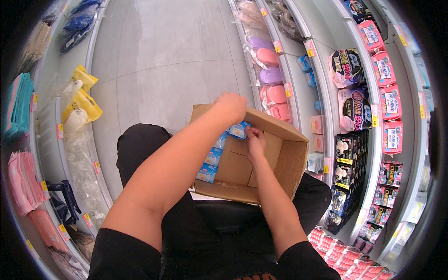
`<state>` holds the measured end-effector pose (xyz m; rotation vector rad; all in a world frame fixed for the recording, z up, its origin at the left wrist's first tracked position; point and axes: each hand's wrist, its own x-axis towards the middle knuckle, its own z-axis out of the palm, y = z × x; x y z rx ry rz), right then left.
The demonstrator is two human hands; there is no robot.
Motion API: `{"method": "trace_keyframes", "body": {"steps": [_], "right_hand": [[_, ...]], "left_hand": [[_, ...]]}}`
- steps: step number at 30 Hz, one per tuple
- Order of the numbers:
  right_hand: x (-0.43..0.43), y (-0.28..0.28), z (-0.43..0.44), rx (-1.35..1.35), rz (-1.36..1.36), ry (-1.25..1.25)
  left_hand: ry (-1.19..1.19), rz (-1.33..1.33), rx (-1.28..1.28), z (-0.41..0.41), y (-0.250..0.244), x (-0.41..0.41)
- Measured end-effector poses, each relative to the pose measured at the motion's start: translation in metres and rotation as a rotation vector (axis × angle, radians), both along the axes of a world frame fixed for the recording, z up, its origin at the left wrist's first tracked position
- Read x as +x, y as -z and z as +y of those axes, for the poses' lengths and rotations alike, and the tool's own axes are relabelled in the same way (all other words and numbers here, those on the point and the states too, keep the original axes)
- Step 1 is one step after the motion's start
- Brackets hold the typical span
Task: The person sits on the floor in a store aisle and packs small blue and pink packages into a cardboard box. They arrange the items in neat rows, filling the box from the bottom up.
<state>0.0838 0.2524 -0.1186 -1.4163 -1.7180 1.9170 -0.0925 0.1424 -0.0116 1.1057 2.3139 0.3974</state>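
Note:
An open cardboard box [290,154] rests tilted on my lap. Several small blue packets [206,173] stand in a row along its left inner side. My right hand [256,138] is inside the box, its fingers on a blue packet [239,130] near the far wall. Above the box's far edge is my left hand [232,106], its fingers bent and their tips mostly hidden; whether it holds anything cannot be told.
Shelves with packaged slippers [271,75], sanitary pad packs [346,68] and small black boxes [344,150] line the right. Shelves on the left hold yellow bags [85,105] and folded teal cloths [19,105]. Grey tiled floor [168,70] lies between.

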Motion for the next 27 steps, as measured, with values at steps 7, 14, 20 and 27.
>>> {"method": "trace_keyframes", "body": {"steps": [7,14,20,27], "right_hand": [[-0.002,0.016,0.008,0.105,0.045,0.049],[0.010,-0.031,0.012,-0.010,-0.068,-0.178],[-0.008,-0.133,0.025,0.988,0.197,-0.483],[-0.083,-0.101,0.203,1.070,-0.444,-0.428]], "left_hand": [[0.000,0.328,0.190,-0.004,-0.064,0.049],[0.411,-0.124,-0.286,-0.012,-0.017,0.074],[0.373,-0.184,-0.372,-0.021,-0.013,0.070],[0.424,-0.202,-0.328,-0.014,-0.006,0.060]]}}
